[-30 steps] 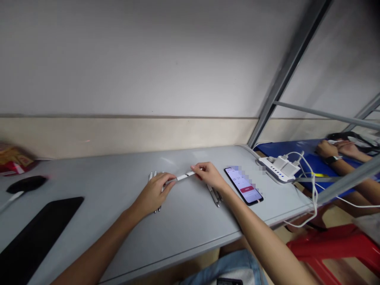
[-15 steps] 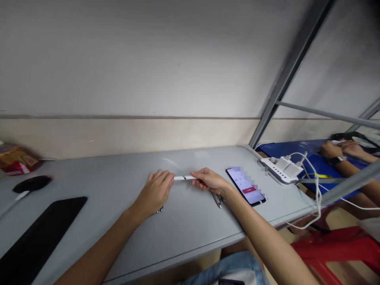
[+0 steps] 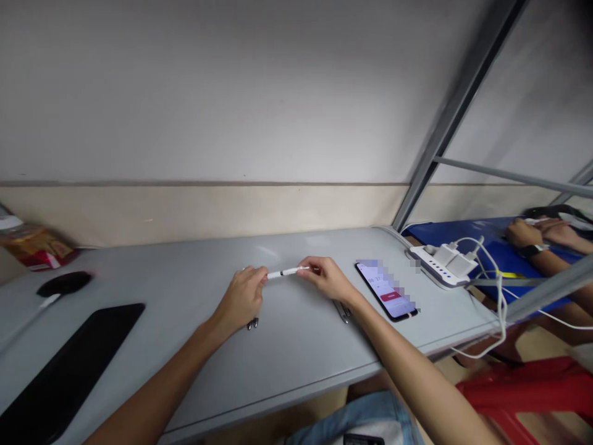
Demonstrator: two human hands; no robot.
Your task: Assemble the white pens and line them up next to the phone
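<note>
Pinching a slim white pen (image 3: 288, 272) at each end, the left hand (image 3: 241, 298) and right hand (image 3: 330, 279) hold it level just above the smooth grey table (image 3: 287, 346), centre frame. Metallic pens (image 3: 343, 311) lie beneath; a glossy phone (image 3: 387, 290) glows at right.

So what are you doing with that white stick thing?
The person holds a thin white pen by its two ends, left hand on one and right hand on the other, just above the grey table. More pens lie under the hands. A lit phone lies to the right.
</note>
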